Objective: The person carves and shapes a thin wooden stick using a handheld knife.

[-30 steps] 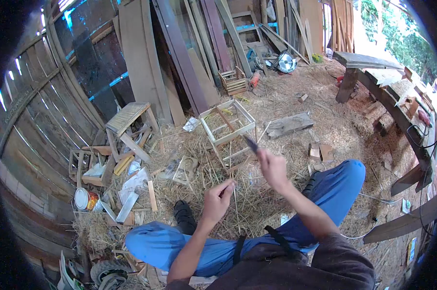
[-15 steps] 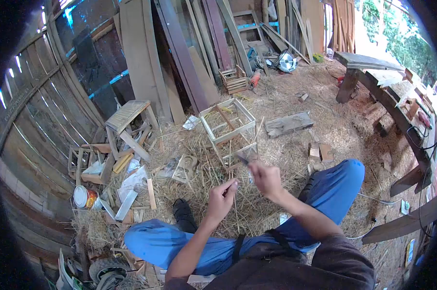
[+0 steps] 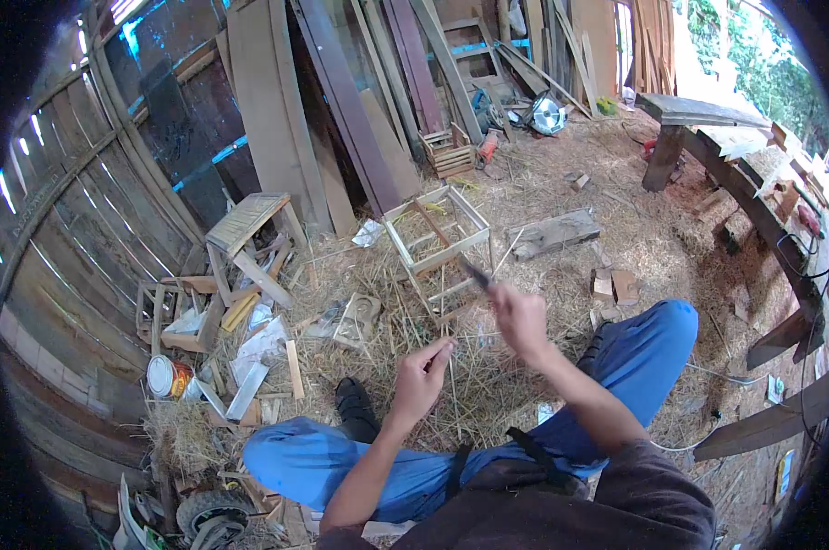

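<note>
The person sits on a straw-covered floor [image 3: 488,385], knees apart in blue trousers. The left hand [image 3: 419,378] is pinched closed on a thin straw stalk [image 3: 451,390], which runs from the fingertips downward toward the floor between the knees. The right hand [image 3: 520,316] is raised above and to the right of the left, its grip closed around a dark blade [image 3: 475,272] that projects up and to the left; motion blur makes it uncertain whether this is a knife or another narrow tool.

Handling judgement: the stalk looks very light, dry and brittle. It would probably bend or snap under a sideways load and crush under a hard squeeze. The best hold is a light fingertip pinch near the upper end, as now, with the length left hanging free. The blade is rigid and best held by the handle end, edge turned away from the other hand.

Surroundings: a slatted wooden crate [image 3: 437,240] stands just beyond the hands, a small wooden stool [image 3: 247,223] to the left, and a tin can [image 3: 164,376] near scattered offcuts. Planks [image 3: 341,101] lean against the wall.
</note>
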A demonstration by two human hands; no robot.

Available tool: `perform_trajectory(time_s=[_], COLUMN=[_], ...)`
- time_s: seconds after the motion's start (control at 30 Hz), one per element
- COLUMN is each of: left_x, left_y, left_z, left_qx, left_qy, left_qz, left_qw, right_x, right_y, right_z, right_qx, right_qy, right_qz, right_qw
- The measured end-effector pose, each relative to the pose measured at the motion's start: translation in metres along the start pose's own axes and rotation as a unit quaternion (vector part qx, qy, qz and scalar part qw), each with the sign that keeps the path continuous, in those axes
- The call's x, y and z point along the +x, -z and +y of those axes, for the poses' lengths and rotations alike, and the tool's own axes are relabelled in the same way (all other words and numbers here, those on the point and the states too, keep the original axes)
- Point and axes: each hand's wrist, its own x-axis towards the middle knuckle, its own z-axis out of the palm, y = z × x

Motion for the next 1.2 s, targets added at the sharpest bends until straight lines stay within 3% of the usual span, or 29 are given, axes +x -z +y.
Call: perform_trajectory(time_s=[0.07,0.23,0.33,0.37,0.47,0.6,0.73,0.77,0.87,0.9,1.0,1.03,1.13,1.2], left_x=[-0.001,-0.003,-0.001,-0.001,-0.004,0.001,0.001,0.000,-0.001,-0.001,0.000,-0.001,-0.002,-0.002], left_y=[-0.003,-0.005,0.001,0.001,0.000,0.000,0.008,0.005,-0.003,-0.003,0.000,0.001,0.000,0.000], left_z=[0.001,-0.005,-0.003,-0.001,0.001,-0.005,0.006,0.004,-0.004,-0.005,-0.003,-0.002,-0.006,0.002], left_qx=[-0.005,-0.071,-0.020,-0.010,-0.001,-0.008,0.019,0.007,-0.017,-0.015,-0.019,-0.023,-0.038,-0.023], left_qy=[0.006,0.040,0.051,0.040,0.032,0.043,0.080,0.062,0.033,0.037,0.033,0.030,0.054,0.084], left_qz=[-0.012,-0.022,-0.026,-0.026,-0.026,-0.018,-0.046,-0.041,-0.031,-0.032,-0.028,-0.026,-0.033,-0.048], left_qw=[1.000,0.996,0.998,0.999,0.999,0.999,0.996,0.997,0.999,0.999,0.999,0.999,0.997,0.995], right_x=[0.013,-0.016,0.003,0.012,0.005,-0.021,0.006,0.007,-0.013,-0.019,-0.020,-0.012,0.007,-0.004], right_y=[0.014,0.000,0.003,0.013,0.015,0.002,0.003,0.013,0.001,0.001,-0.001,-0.005,0.008,0.005], right_z=[-0.001,-0.003,0.003,0.006,0.008,-0.013,-0.005,-0.003,0.003,-0.009,-0.011,-0.007,0.011,0.011], right_qx=[-0.014,-0.036,-0.012,-0.001,-0.026,-0.063,0.000,-0.026,-0.042,-0.002,-0.048,0.028,-0.055,-0.041], right_qy=[-0.075,0.049,-0.027,-0.126,-0.043,0.077,-0.006,-0.099,-0.025,0.002,0.065,0.061,-0.061,-0.020], right_qz=[0.005,-0.056,0.008,-0.031,-0.003,-0.139,0.005,-0.041,-0.031,-0.051,-0.098,-0.009,-0.001,-0.019], right_qw=[0.997,0.997,1.000,0.992,0.999,0.985,1.000,0.994,0.998,0.999,0.992,0.998,0.997,0.999])
